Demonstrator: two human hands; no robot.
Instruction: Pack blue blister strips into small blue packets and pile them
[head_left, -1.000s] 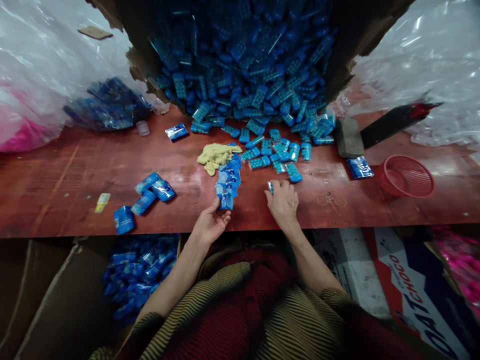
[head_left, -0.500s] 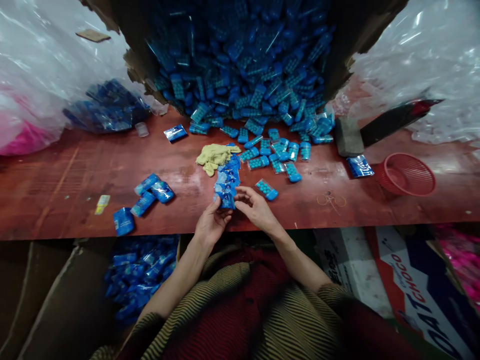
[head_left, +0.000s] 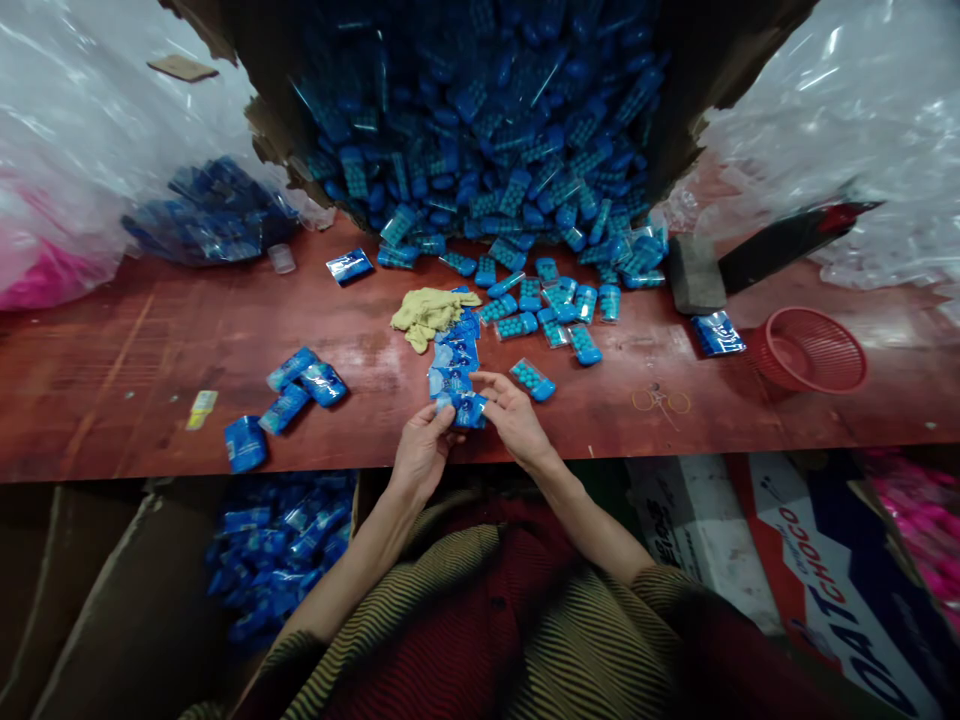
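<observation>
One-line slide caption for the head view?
Left hand and right hand pinch a blue packet ending a packet strip on a red table; torn carton spills blister packs behind.

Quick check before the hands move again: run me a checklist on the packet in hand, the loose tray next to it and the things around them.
1. Grip on the blue packet: ok. The left hand and right hand both pinch it above the near edge of the table.
2. Packet open or sealed: cannot tell.
3. Loose blister tray: ok. It lies untouched, just right of the right hand.
4. Row of packets: ok. It is overlapped in a line up to the yellow cloth.
5. Cardboard box below the table: ok. It is open, with blue packets inside.
</observation>
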